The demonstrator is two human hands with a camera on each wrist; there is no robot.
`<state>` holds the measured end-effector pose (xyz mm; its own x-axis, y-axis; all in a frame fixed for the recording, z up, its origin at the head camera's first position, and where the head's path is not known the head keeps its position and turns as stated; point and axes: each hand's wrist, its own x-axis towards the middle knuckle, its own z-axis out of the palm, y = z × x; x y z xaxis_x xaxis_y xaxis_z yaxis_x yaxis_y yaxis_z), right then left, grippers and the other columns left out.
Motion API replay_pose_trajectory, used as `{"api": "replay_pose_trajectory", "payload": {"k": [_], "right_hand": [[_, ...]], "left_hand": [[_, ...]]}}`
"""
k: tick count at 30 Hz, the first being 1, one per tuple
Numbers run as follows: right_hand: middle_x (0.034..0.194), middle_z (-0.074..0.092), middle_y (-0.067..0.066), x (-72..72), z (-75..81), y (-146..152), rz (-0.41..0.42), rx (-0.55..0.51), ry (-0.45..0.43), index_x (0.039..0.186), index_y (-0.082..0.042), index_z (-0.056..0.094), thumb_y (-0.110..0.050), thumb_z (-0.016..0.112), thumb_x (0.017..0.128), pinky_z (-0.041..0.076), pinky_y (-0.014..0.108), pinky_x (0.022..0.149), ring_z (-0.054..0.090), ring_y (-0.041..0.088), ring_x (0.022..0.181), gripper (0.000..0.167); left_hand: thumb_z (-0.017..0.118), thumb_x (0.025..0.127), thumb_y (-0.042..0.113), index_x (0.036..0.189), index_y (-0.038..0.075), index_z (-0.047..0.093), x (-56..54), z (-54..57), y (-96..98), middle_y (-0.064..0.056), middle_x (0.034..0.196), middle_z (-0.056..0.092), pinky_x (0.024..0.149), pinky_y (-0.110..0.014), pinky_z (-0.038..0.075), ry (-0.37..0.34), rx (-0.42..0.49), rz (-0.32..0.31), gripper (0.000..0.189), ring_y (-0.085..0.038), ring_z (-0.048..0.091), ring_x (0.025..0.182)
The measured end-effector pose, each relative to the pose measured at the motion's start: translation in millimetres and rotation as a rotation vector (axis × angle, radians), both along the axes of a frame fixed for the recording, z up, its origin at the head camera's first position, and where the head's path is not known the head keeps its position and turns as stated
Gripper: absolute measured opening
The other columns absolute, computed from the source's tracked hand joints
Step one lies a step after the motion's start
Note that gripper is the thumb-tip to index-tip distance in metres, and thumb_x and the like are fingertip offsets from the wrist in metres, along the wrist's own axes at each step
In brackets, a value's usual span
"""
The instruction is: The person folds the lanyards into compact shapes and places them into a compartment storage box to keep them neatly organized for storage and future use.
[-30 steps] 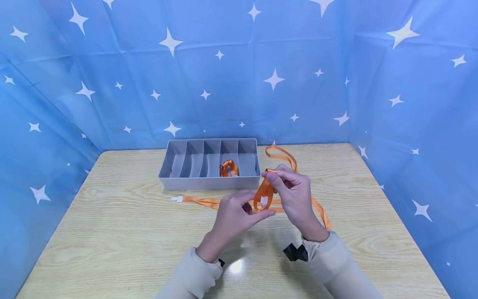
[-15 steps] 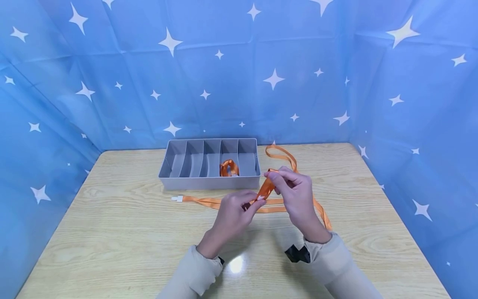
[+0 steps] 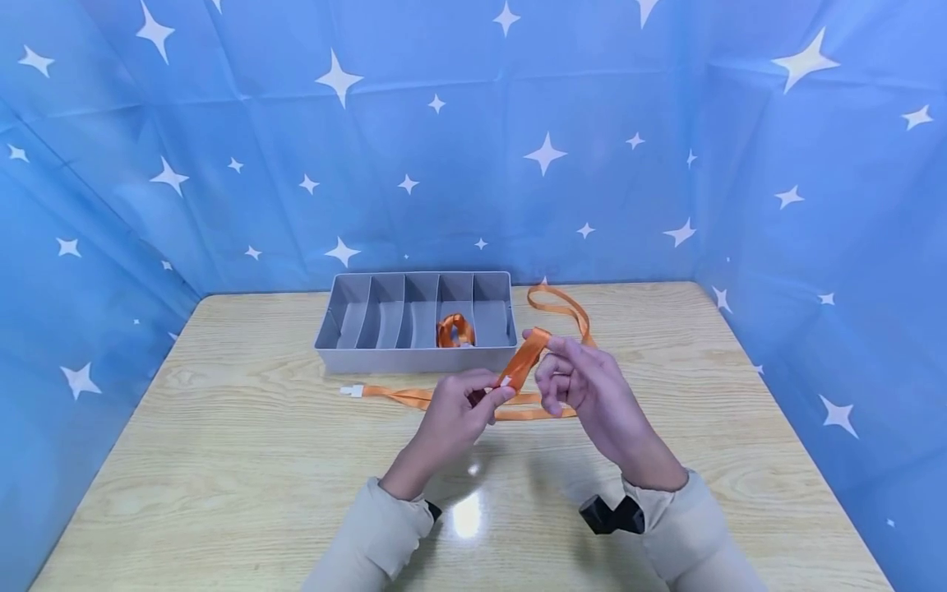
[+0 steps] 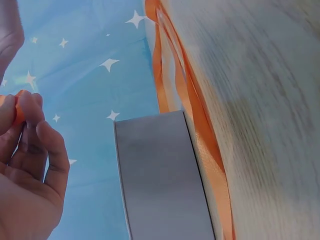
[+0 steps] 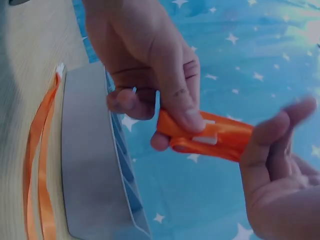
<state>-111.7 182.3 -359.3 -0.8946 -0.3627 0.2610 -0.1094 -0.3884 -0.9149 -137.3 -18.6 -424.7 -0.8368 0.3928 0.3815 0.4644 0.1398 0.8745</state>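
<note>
An orange lanyard (image 3: 527,362), folded into a flat bundle with a white plastic piece on it, is held up over the table between both hands. My left hand (image 3: 457,413) pinches its lower end between thumb and fingers; in the right wrist view the thumb presses on the bundle (image 5: 225,137) beside the white piece. My right hand (image 3: 592,390) is at the upper end, its index finger stretched along the fold there, the other fingers loosely bent off the strap. In the left wrist view only a bit of orange strap (image 4: 20,107) shows at my left fingertips.
A grey tray (image 3: 414,360) with several compartments stands behind the hands; a coiled orange lanyard (image 3: 455,330) lies in one of them. Another orange lanyard (image 3: 392,396) with a white clip stretches across the table (image 3: 244,460) before the tray. A strap loop (image 3: 558,306) lies right of it.
The held loop has been drawn flat into a narrow bundle. My right hand has loosened its pinch, spread its fingers and turned; the left hand has moved slightly left, still pinching the lanyard.
</note>
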Motion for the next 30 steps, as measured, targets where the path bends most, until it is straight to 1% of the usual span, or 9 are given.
{"api": "replay_pose_trajectory", "payload": {"k": [2,3,6,12,16,20,24,27,30], "right_hand": [[0.097,0.071,0.005,-0.7,-1.1,2.2,0.081,-0.005,0.047,0.135,-0.012,0.061,-0.019,0.026,0.111,0.051,0.026,0.068,0.063,0.011,0.065,0.043],[0.103,0.072,0.007,-1.1,-1.7,3.0,0.105,-0.007,0.065,0.137,-0.014,0.06,-0.019,0.023,0.111,0.052,0.028,0.073,0.065,0.012,0.067,0.045],[0.119,0.07,0.013,-2.4,-3.3,4.2,0.138,-0.01,0.08,0.142,-0.017,0.056,-0.018,0.021,0.111,0.051,0.034,0.088,0.07,0.015,0.071,0.047],[0.133,0.062,0.015,-2.6,-7.1,5.2,0.139,0.0,0.035,0.15,-0.016,0.046,-0.024,0.023,0.111,0.045,0.043,0.097,0.071,0.017,0.074,0.046],[0.138,0.059,0.015,-2.7,-9.8,4.2,0.109,0.048,0.043,0.15,-0.02,0.046,-0.021,0.024,0.111,0.039,0.047,0.102,0.072,0.018,0.074,0.045],[0.137,0.06,0.012,-1.6,-12.3,2.3,0.065,0.106,0.062,0.153,-0.014,0.04,-0.019,0.026,0.11,0.022,0.059,0.109,0.073,0.018,0.074,0.045],[0.138,0.059,0.01,-0.4,-13.8,0.5,0.034,0.117,0.077,0.151,-0.009,0.042,-0.019,0.028,0.11,0.005,0.07,0.11,0.073,0.019,0.077,0.044],[0.141,0.057,0.011,0.4,-14.8,-0.6,0.033,0.114,0.096,0.153,-0.009,0.038,-0.018,0.027,0.11,0.005,0.072,0.109,0.074,0.021,0.08,0.045],[0.143,0.055,0.012,1.1,-15.2,-2.1,0.01,0.157,0.096,0.156,-0.011,0.03,-0.021,0.029,0.11,0.023,0.063,0.111,0.074,0.024,0.081,0.047]], "left_hand": [[0.069,0.094,0.017,0.091,0.005,0.075,-0.4,0.3,-1.4,-0.002,0.07,0.059,0.049,-0.023,0.047,-0.058,0.017,0.003,0.014,-0.016,0.055,0.055],[0.069,0.094,0.016,0.092,0.004,0.076,-0.6,0.3,-1.9,-0.002,0.07,0.06,0.05,-0.023,0.047,-0.085,0.027,0.005,0.014,-0.017,0.056,0.056],[0.069,0.093,0.013,0.091,0.002,0.075,-1.1,1.1,-2.8,-0.006,0.068,0.06,0.053,-0.022,0.046,-0.137,0.044,0.015,0.012,-0.018,0.055,0.057],[0.069,0.092,0.004,0.087,-0.003,0.074,-2.9,3.1,-3.0,-0.011,0.069,0.062,0.055,-0.022,0.047,-0.181,0.063,0.03,0.01,-0.025,0.056,0.057],[0.071,0.091,0.006,0.093,-0.003,0.077,-3.3,0.7,-3.7,-0.009,0.086,0.068,0.056,-0.027,0.053,-0.197,0.1,0.037,0.012,-0.02,0.06,0.059],[0.072,0.091,0.009,0.097,-0.001,0.078,-3.0,-1.9,-4.3,-0.011,0.096,0.069,0.06,-0.031,0.057,-0.177,0.152,0.029,0.013,-0.017,0.063,0.06],[0.071,0.092,0.008,0.094,-0.001,0.077,-2.8,-5.0,-2.5,-0.01,0.078,0.067,0.055,-0.029,0.055,-0.113,0.212,0.031,0.011,-0.018,0.061,0.055],[0.069,0.092,0.004,0.089,-0.004,0.075,-1.4,-2.9,0.5,-0.011,0.067,0.063,0.047,-0.03,0.051,-0.029,0.239,0.057,0.01,-0.019,0.059,0.051],[0.069,0.091,0.001,0.088,-0.005,0.074,-1.4,-3.8,2.9,-0.01,0.064,0.062,0.043,-0.029,0.047,0.055,0.259,0.09,0.009,-0.018,0.057,0.049]]}}
